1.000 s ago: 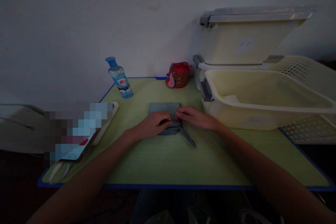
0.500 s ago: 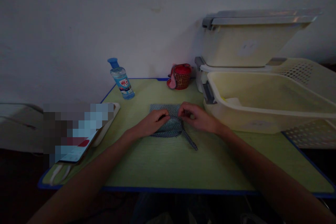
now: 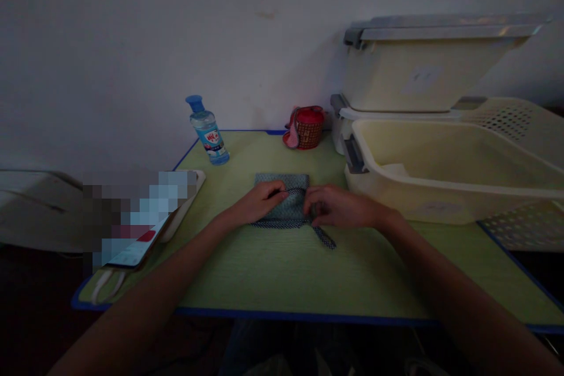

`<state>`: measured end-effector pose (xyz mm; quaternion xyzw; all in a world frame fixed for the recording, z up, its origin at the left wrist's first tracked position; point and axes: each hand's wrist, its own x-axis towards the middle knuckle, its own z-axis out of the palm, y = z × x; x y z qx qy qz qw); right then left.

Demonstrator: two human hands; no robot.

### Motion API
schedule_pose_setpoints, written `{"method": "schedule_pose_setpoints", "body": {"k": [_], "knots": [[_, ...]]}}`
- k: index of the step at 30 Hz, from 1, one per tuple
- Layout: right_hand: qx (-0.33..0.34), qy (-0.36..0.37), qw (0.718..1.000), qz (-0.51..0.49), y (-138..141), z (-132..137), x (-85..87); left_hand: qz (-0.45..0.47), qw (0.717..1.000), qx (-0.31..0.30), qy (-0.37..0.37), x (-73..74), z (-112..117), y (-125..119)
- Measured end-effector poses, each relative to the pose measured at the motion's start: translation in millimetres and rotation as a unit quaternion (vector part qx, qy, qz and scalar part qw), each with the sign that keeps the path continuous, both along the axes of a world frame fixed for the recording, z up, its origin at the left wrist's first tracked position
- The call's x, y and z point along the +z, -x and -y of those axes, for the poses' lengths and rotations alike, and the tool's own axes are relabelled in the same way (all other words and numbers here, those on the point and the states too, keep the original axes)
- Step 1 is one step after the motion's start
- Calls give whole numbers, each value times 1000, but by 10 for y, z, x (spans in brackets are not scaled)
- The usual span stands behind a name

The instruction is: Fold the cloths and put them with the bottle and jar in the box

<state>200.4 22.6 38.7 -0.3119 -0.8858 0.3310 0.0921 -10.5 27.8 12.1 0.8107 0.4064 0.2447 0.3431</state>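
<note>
A small grey-blue patterned cloth (image 3: 288, 208), pouch-like and flat, lies at the middle of the table with dark checked trim along its near edge. A dark checked strap (image 3: 326, 239) runs across it, its loose end sticking out toward the near right. My left hand (image 3: 263, 201) is closed in a pinch on the strap over the cloth's left part. At the cloth's right side, my right hand (image 3: 337, 205) has its fingers curled round the strap, hiding part of it.
A blue bottle (image 3: 210, 136) and a red woven basket (image 3: 309, 127) stand at the back of the green table (image 3: 282, 282). An open cream bin (image 3: 405, 200) and stacked lidded boxes (image 3: 396, 76) fill the right. A phone (image 3: 132, 249) leans at the left.
My right hand has come down and nearer along the cloth's right edge, over the strap's bend. My left hand keeps its pinch in nearly the same place. The view has shifted slightly.
</note>
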Motion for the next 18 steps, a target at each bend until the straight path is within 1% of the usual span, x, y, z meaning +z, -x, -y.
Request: {"method": "schedule_pose_setpoints", "body": {"k": [3, 7, 9, 12, 15, 18], "knots": [[12, -26, 1000, 5, 12, -13, -32, -4, 1000, -4, 4, -12, 5, -5], [22, -47, 999, 2, 26, -8, -23, -6, 1000, -15, -3, -2, 27, -3], [7, -51, 999, -11, 31, -4, -13, -13, 999, -31, -3, 15, 46, -1], [-31, -66, 997, -34, 44, -4, -14, -33, 998, -47, -6, 39, 71, -1], [-59, -84, 993, -58, 70, -10, -43, -48, 998, -48, -12, 39, 76, -8], [-82, -84, 989, -86, 101, -14, -81, -46, 998, -46, -17, 19, 62, -14]]}}
